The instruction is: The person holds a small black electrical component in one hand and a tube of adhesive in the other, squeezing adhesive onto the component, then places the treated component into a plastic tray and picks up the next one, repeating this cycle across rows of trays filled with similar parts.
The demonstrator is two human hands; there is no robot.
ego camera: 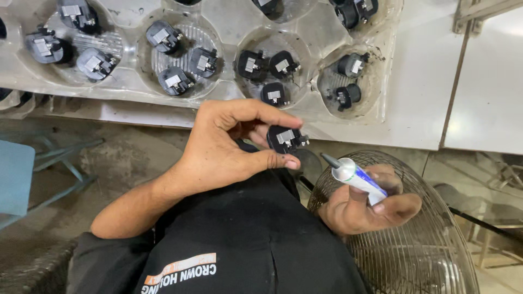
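Glue nozzle right next to a small plug part – steady hands needed here

Your left hand (229, 147) pinches a small black plastic part (284, 138) with shiny metal tabs between thumb and fingers, held over your lap just below the clear moulded tray (229, 22). Your right hand (370, 209) grips a white tube (357, 178) with a dark pointed nozzle, tip close to the part but not touching. My guess – squeeze too hard and the paste smears over the metal contacts or your fingertips, and that smooth little part could slip. The tray's round ribbed pockets hold more matching black parts (180, 54); a wire fan guard (414, 239) sits under your right hand.
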